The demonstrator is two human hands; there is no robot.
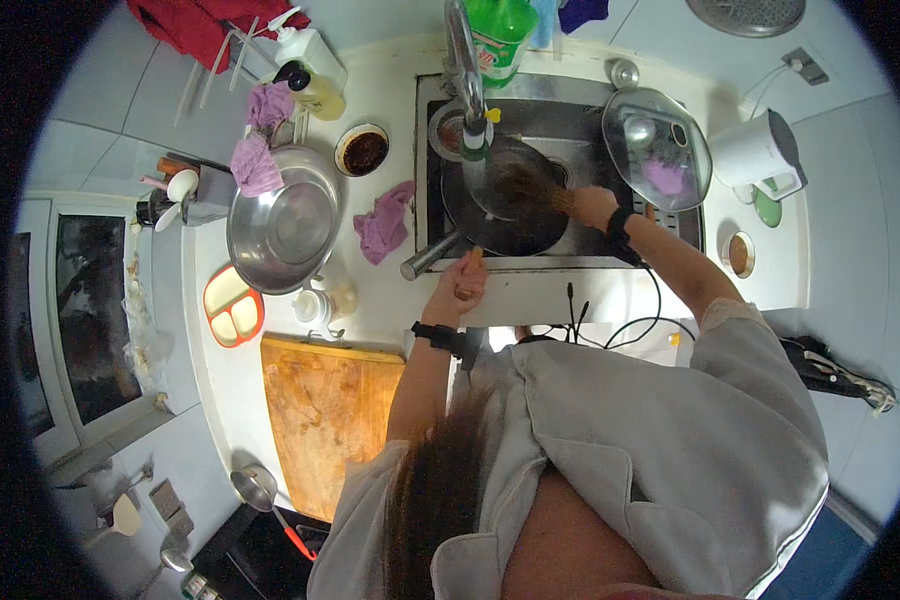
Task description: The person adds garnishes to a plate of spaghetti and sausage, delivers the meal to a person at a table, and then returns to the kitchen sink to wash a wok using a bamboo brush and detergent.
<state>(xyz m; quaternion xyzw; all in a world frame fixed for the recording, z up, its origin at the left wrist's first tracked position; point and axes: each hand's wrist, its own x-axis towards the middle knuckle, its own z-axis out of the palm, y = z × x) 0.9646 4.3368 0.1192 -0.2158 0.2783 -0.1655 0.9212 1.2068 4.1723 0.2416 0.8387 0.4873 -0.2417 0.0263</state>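
Observation:
A dark round pan (525, 240) lies in the steel sink (595, 240) under the tap (465, 70), its thick grey handle (430, 258) jutting over the front left edge. My right hand (595, 208) is closed around a brown bristle scrub brush (535, 192), with the bristles down inside the pan. At the sink's front edge, just right of the grey handle, my left hand (460, 283) is closed near the pan's rim. A small tan tip shows above its fingers; what they hold is hard to make out.
A glass lid (655, 150) leans at the sink's right, beside a white kettle (760, 155). Left of the sink are a purple cloth (383, 222), a bowl of dark sauce (362, 150) and a steel basin (285, 215). A wooden board (325, 410) lies nearer me.

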